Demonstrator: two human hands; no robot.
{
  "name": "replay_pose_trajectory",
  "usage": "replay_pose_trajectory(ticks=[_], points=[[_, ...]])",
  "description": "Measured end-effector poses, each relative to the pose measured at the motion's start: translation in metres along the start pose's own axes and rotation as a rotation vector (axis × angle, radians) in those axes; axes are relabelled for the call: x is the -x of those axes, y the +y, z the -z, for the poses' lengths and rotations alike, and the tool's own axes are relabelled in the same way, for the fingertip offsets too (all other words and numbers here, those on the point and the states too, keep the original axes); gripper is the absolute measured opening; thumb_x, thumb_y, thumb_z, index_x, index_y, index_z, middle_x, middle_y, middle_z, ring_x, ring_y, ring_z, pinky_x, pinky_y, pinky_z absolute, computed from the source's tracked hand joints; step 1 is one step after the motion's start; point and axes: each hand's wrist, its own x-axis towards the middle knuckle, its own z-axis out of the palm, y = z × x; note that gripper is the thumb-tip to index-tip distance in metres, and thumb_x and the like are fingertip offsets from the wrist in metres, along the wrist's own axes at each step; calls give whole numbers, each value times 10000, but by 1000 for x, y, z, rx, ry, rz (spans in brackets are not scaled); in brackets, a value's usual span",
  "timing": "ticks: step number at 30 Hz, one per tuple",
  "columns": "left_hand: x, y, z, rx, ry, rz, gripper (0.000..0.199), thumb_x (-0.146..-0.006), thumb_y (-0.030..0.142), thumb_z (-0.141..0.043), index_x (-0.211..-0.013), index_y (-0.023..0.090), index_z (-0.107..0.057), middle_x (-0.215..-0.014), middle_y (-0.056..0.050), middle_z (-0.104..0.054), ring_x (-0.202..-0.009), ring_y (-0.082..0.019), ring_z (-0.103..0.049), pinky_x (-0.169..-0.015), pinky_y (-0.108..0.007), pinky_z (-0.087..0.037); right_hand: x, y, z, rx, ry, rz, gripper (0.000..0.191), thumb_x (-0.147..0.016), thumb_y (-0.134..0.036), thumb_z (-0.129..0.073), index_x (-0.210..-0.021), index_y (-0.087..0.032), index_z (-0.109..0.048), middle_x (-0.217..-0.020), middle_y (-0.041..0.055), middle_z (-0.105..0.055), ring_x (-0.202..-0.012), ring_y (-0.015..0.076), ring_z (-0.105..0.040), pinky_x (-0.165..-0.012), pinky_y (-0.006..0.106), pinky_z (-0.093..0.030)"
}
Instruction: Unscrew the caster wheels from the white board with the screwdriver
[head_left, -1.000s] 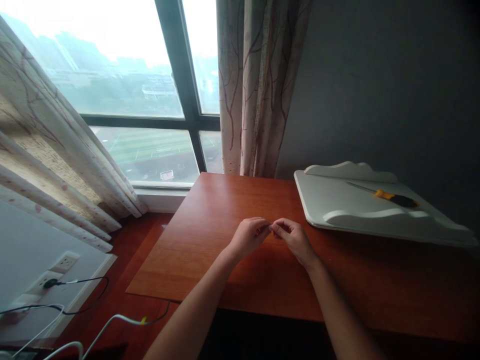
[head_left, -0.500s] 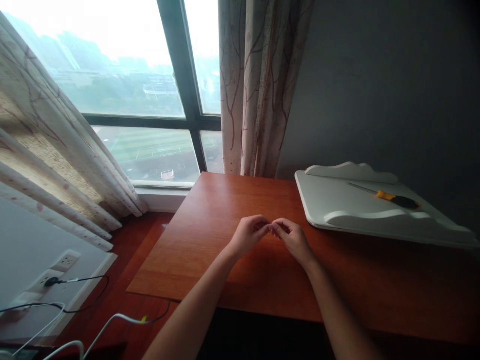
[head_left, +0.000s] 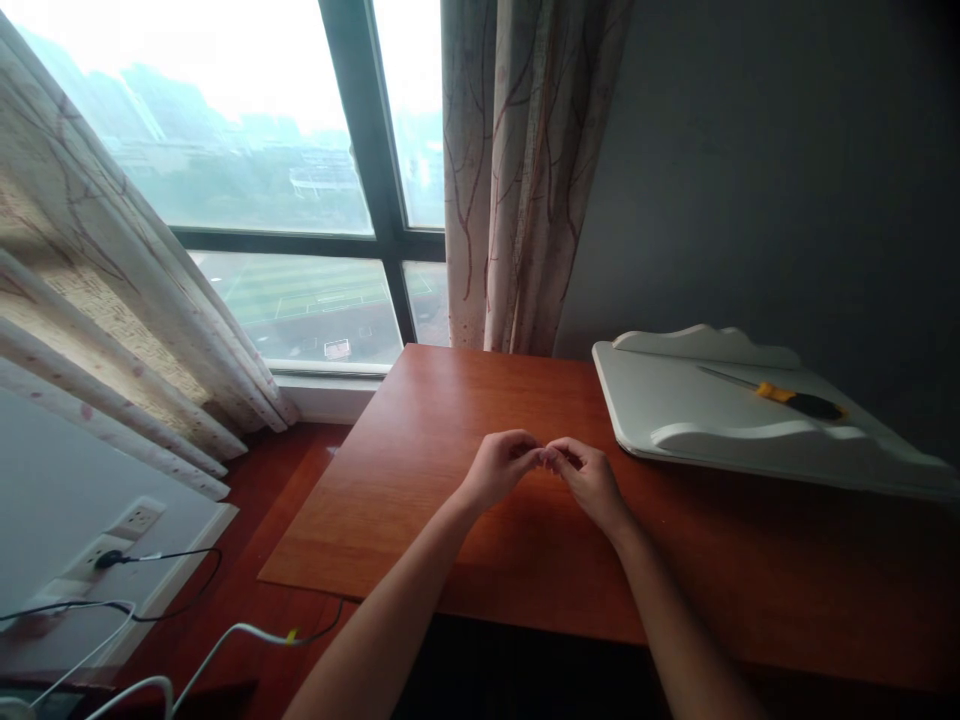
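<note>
Over the middle of the reddish-brown wooden table [head_left: 420,420], my left hand [head_left: 504,462] and my right hand [head_left: 583,470] meet at the fingertips. Thumb and fingers of each are closed in a pinch. Whatever they hold, if anything, is too small or too hidden to make out. To the right of my right hand, a screwdriver [head_left: 795,398] with a yellow and black handle lies on a white board [head_left: 675,385] with wavy raised edges, apart from both hands.
A window [head_left: 285,180] with patterned curtains [head_left: 517,180] stands behind the table. At lower left, a black plug [head_left: 109,560] sits in a wall socket, and a white cable [head_left: 217,645] runs beside the table's left edge. A dark grey wall [head_left: 750,180] rises behind the board.
Both hands stay joined at the fingertips in nearly the same place. The whole view has shifted very slightly.
</note>
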Motion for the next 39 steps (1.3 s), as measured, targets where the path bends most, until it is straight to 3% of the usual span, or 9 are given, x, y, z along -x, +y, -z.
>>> replay_pose_trajectory(ticks=[10,16,28,39], points=[[0,1,-1,-21,17,14,281,-859,399,-695,-782,131,-724,-754,-68,-725,-698,-156,-637,-626,-226,-484,0,-1,0,26,-1,13,342,-937,-506,-618,-824,-198,-715,-735,26,-684,-687,164,-623,-649,266,-472],[1,4,-2,-16,64,19,270,-822,399,-740,-818,129,-730,-774,-73,-741,-706,-160,-656,-651,-237,-493,1,2,0,32,5,7,316,-928,-484,-630,-937,-185,-730,-814,51,-721,-728,183,-651,-661,280,-491],[1,3,-1,-3,61,24,181,-821,306,-707,-808,126,-723,-744,-60,-717,-671,-141,-623,-612,-219,-470,1,5,0,70,5,12,312,-903,-498,-669,-943,-199,-750,-865,59,-749,-766,198,-685,-681,290,-519],[-1,-1,1,-27,39,14,208,-820,336,-716,-830,129,-736,-755,-61,-710,-688,-146,-616,-612,-218,-473,1,7,0,129,32,35,304,-894,-501,-675,-918,-208,-755,-896,68,-765,-768,203,-696,-660,291,-530]])
